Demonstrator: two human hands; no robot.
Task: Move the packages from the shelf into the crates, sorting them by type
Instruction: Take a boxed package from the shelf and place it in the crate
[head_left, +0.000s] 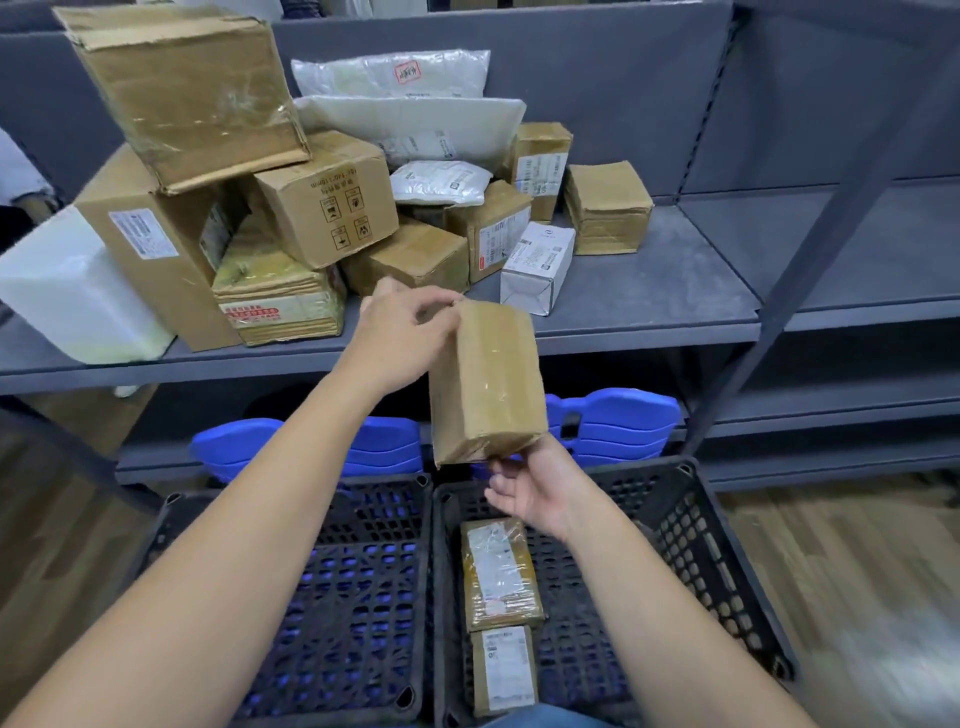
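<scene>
- Small taped brown box (488, 384) held in the air in front of the shelf (649, 291), above the near edge of the right crate (696, 519), long axis roughly upright and slightly tilted.
- Left hand (402, 338): fingers (436, 306) curled over the box's top end, pinching it.
- Right hand (540, 493): placed under the lower end, palm turned up, thumb touching the bottom edge. Whether a grip is taken there or the box is only propped cannot be told.
- Right crate: two cardboard boxes already laid end to end, one (498, 571) behind the other (503, 670). Nothing is seen in the left crate (332, 597).
- Shelf: cartons are piled at the left, with white poly bags (410, 119) behind them.

Step in hand, as judged: box being carried down for sorting. Since cardboard is already gathered in the right crate, this box is best placed there and the left crate kept for the bags. The weight should be taken by the lower hand before the top pinch is released. The box should be laid flat on the bare mesh beside the two boxes, not dropped onto them, so that space is kept for the larger cartons.
</scene>
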